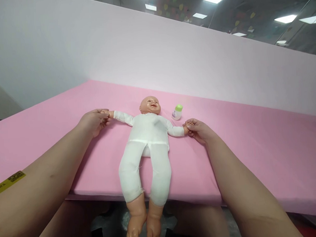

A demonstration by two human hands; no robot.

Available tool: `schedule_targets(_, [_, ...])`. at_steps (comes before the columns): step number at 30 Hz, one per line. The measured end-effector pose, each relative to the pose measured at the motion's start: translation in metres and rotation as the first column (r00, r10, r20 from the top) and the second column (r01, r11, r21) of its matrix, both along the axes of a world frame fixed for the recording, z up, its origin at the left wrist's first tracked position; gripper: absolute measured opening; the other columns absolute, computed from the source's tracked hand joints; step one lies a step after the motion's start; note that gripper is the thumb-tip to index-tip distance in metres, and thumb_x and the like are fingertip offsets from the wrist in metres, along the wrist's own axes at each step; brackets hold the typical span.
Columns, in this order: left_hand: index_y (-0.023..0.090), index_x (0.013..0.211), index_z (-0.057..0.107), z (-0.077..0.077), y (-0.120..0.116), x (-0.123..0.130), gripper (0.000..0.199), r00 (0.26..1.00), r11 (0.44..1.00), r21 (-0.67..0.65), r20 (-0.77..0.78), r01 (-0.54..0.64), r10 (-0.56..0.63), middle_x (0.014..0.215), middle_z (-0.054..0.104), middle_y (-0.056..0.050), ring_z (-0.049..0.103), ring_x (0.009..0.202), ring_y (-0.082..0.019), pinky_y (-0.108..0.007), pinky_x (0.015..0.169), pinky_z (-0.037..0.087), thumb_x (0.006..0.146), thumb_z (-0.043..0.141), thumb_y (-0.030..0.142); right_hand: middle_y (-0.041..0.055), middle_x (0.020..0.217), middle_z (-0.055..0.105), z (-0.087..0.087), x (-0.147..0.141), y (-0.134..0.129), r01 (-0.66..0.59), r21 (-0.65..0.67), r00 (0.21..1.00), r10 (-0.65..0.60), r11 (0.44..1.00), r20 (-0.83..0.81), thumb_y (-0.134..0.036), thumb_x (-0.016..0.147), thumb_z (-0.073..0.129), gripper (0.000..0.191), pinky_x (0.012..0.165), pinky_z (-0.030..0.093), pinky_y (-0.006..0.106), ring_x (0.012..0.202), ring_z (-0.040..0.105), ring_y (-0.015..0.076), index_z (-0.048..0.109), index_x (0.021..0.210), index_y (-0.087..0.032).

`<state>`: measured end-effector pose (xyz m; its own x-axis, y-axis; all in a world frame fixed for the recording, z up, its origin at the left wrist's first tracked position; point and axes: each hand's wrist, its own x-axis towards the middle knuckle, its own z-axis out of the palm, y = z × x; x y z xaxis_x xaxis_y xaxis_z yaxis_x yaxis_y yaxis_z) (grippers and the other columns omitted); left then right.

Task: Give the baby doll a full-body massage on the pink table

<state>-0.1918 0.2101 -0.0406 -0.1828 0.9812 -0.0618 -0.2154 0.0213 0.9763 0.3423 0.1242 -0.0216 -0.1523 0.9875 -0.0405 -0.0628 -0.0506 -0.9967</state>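
Observation:
A baby doll (pixel 148 129) in white cloth lies on its back, head away from me, its bare feet hanging past the near edge of the pink padded table (pixel 97 170). My left hand (pixel 94 121) is closed around the doll's hand on the left side. On the other side, my right hand (pixel 199 130) pinches the doll's other hand between thumb and fingers. Both doll arms are stretched out sideways. Just beyond my right hand, near the doll's head, stands a small bottle (pixel 177 112) with a green cap.
A white wall (pixel 155 52) runs along the table's far side, with dark glass (pixel 184 9) above it reflecting ceiling lights. My legs are below the near table edge. A yellow tag (pixel 9 182) with a printed code is on my left forearm.

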Motion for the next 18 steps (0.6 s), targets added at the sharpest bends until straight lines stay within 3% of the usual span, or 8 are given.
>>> schedule_targets(4, [0.011,0.110,0.071,-0.006,0.008,-0.006,0.031,1.000,1.000,-0.011,-0.027,-0.008,0.008,0.090,0.071,-0.012,0.067,0.073,-0.019,-0.029,0.063,0.058,0.082,0.080,0.018,0.0007,0.082,0.065,-0.003,-0.001,0.003,0.042,-0.014,0.998,-0.041,0.999,0.047,-0.037,0.080,0.093,0.033,0.057,0.039,0.026,0.062,0.050,0.0114,0.066,0.088,-0.021])
schedule_targets(8, [0.013,0.108,0.074,-0.010,0.013,-0.007,0.024,0.998,0.999,-0.030,-0.047,-0.040,0.038,0.093,0.070,-0.010,0.065,0.072,-0.016,-0.023,0.055,0.053,0.087,0.076,0.023,0.0023,0.078,0.064,-0.010,-0.001,0.012,0.166,-0.028,0.983,-0.164,0.986,0.086,-0.051,0.087,0.086,0.037,0.050,0.034,0.026,0.056,0.045,0.0105,0.065,0.085,-0.020])
schedule_targets(11, [0.013,0.112,0.074,-0.012,0.015,-0.008,0.024,0.999,0.998,-0.053,-0.027,-0.037,0.036,0.096,0.071,-0.012,0.065,0.072,-0.016,-0.024,0.055,0.054,0.091,0.069,0.020,0.0023,0.076,0.062,-0.014,-0.001,0.016,0.248,-0.028,0.965,-0.245,0.968,0.092,-0.050,0.091,0.081,0.033,0.048,0.034,0.026,0.055,0.046,0.0114,0.066,0.088,-0.021])
schedule_targets(14, [0.014,0.123,0.070,-0.011,0.014,-0.009,0.034,1.000,0.998,-0.066,0.016,-0.010,0.012,0.097,0.072,-0.013,0.068,0.073,-0.017,-0.028,0.063,0.059,0.089,0.066,0.012,0.0028,0.079,0.065,-0.014,0.000,0.016,0.262,-0.027,0.963,-0.260,0.965,0.072,-0.037,0.088,0.081,0.022,0.051,0.040,0.027,0.057,0.051,0.0128,0.068,0.095,-0.022])
schedule_targets(18, [0.013,0.126,0.067,-0.007,0.008,-0.007,0.044,0.999,0.998,-0.066,0.034,0.009,-0.007,0.099,0.072,-0.014,0.070,0.073,-0.018,-0.031,0.069,0.061,0.083,0.069,0.005,0.0082,0.103,0.074,-0.010,0.001,0.012,0.171,-0.023,0.985,-0.171,0.985,-0.007,-0.029,0.080,0.085,0.028,0.057,0.046,0.029,0.070,0.060,0.0164,0.073,0.105,-0.022])
